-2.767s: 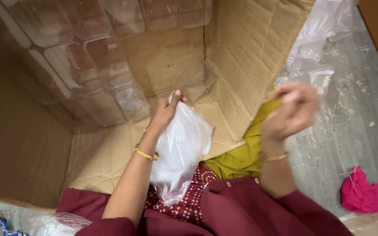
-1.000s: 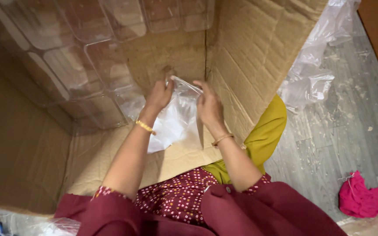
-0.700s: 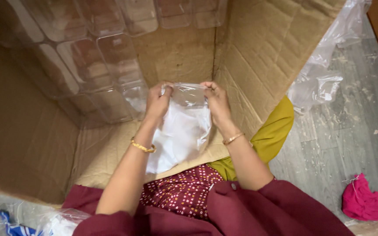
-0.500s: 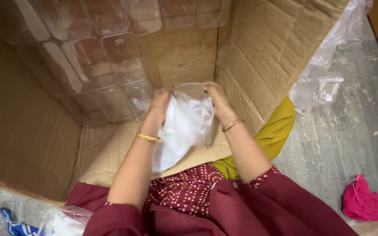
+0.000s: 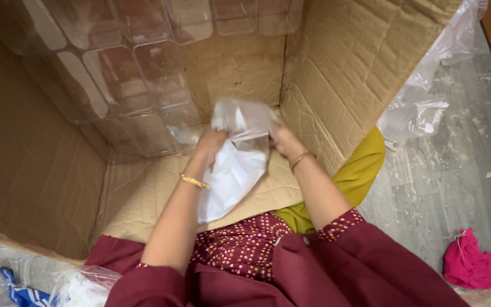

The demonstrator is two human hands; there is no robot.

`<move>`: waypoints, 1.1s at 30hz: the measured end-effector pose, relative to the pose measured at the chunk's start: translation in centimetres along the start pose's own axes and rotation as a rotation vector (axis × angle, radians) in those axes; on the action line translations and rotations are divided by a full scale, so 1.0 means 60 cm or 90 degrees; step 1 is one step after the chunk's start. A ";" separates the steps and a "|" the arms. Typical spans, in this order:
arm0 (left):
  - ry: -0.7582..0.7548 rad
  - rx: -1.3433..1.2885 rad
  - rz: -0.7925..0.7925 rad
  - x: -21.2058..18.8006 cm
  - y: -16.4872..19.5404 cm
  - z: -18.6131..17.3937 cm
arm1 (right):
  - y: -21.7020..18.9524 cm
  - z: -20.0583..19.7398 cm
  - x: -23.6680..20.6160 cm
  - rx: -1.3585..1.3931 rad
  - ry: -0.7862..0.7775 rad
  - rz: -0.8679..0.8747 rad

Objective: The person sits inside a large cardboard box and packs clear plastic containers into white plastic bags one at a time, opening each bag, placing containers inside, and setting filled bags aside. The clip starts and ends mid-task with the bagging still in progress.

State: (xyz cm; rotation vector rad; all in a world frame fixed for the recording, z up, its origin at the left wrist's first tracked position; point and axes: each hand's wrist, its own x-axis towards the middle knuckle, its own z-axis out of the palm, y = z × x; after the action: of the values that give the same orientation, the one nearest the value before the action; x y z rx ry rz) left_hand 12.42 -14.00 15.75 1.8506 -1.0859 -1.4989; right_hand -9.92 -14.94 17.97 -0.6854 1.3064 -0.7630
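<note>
Both my hands hold one clear plastic bag (image 5: pixel 234 165) with something white inside, deep in a big cardboard box (image 5: pixel 348 74). My left hand (image 5: pixel 210 142) grips the bag's crumpled top on the left; my right hand (image 5: pixel 282 139) grips it on the right. The bag hangs down toward my lap over the box floor. A gold bangle sits on each wrist.
Stacked clear plastic containers (image 5: pixel 126 79) line the box's back and left wall. Loose plastic wrap (image 5: pixel 427 102) lies outside the box on the grey floor at right. A pink cloth (image 5: pixel 475 267) lies at lower right. More plastic bags (image 5: pixel 41 284) are at lower left.
My right hand came in from outside the box and joined the left on the bag. Both hands have bunched the bag's top together and pushed it farther into the box.
</note>
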 end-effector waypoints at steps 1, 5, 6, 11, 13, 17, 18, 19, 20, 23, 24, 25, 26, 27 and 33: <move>-0.015 0.066 -0.001 -0.013 -0.008 -0.001 | 0.010 0.004 -0.011 -0.072 -0.025 0.021; -0.073 0.135 -0.026 -0.053 -0.006 -0.027 | 0.033 0.012 -0.044 -0.360 -0.020 -0.180; -0.090 0.104 -0.042 -0.064 -0.004 -0.029 | 0.034 0.014 -0.049 -0.364 -0.009 -0.163; -0.222 -0.230 0.177 -0.089 0.017 -0.010 | -0.014 0.027 -0.078 -0.001 -0.093 -0.308; -0.234 -0.293 0.217 -0.086 0.018 0.011 | -0.051 0.040 -0.110 0.130 -0.166 -0.307; -0.234 -0.316 0.311 -0.081 0.007 0.049 | -0.123 0.072 -0.218 0.055 -0.305 -0.450; -0.236 -0.309 0.340 -0.080 0.007 0.056 | -0.137 0.079 -0.245 -0.188 -0.228 -0.590; -0.244 -0.296 0.357 -0.079 0.008 0.060 | -0.148 0.086 -0.268 -0.437 -0.139 -0.712; -0.249 -0.281 0.378 -0.079 0.013 0.063 | -0.158 0.089 -0.286 -0.467 -0.092 -0.715; -0.272 -0.255 0.355 -0.084 0.040 0.060 | -0.167 0.054 -0.328 -0.488 0.040 -0.779; -0.281 -0.259 0.294 -0.086 0.055 0.056 | -0.167 0.016 -0.346 -0.456 0.076 -0.839; -0.292 -0.263 0.229 -0.093 0.067 0.054 | -0.165 -0.022 -0.354 -0.475 0.212 -0.969; -0.304 -0.268 0.162 -0.102 0.079 0.052 | -0.163 -0.066 -0.357 -0.378 0.314 -0.952; -0.316 -0.271 0.095 -0.112 0.089 0.051 | -0.160 -0.113 -0.357 -0.280 0.414 -0.932; -0.215 -0.275 0.073 -0.144 0.120 0.035 | -0.150 -0.373 -0.256 0.283 0.372 -0.679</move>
State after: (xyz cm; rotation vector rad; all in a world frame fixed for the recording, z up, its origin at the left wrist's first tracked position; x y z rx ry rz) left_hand 7.95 -10.53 25.69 1.2531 -0.9005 -1.8468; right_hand -34.48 -8.10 30.92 -0.8061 1.1433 -2.1743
